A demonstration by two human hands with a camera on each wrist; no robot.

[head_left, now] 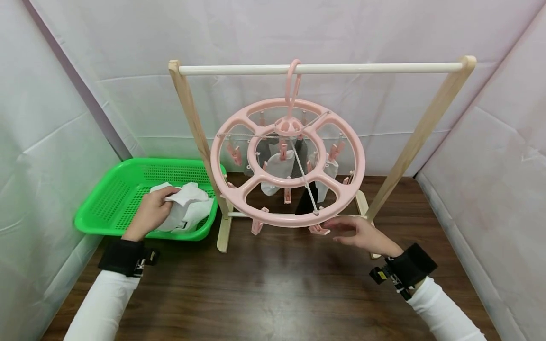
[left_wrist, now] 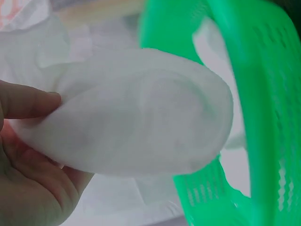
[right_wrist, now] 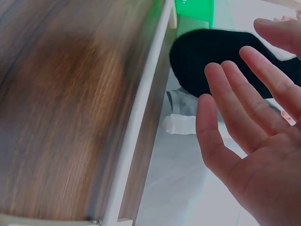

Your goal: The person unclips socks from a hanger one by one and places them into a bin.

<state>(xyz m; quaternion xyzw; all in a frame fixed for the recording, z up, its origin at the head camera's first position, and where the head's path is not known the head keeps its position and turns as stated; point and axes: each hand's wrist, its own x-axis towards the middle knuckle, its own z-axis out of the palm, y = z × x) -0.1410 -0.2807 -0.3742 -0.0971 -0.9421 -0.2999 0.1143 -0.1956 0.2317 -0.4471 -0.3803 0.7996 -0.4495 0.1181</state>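
Observation:
Over the green basket, my left hand (head_left: 149, 213) pinches a white sock (head_left: 188, 193) between thumb and fingers. The left wrist view shows the rounded end of this sock (left_wrist: 155, 113) spread out flat. My right hand (head_left: 364, 234) is at the front right of a round pink drying hanger (head_left: 256, 214), beside a pink clip (head_left: 319, 229) on its rim; its fingers look extended and hold nothing. In the right wrist view, a black sock (right_wrist: 202, 56) hangs beyond the fingertips (right_wrist: 214, 70). Several white and grey socks hang from clips under the hanger.
The pink hanger hooks over a white bar (head_left: 375, 68) on a wooden stand (head_left: 420, 137). More white cloth (head_left: 200, 210) lies in the green basket (head_left: 102, 208), left of the stand. Everything stands on a dark wood table (head_left: 273, 284) with white curtains around it.

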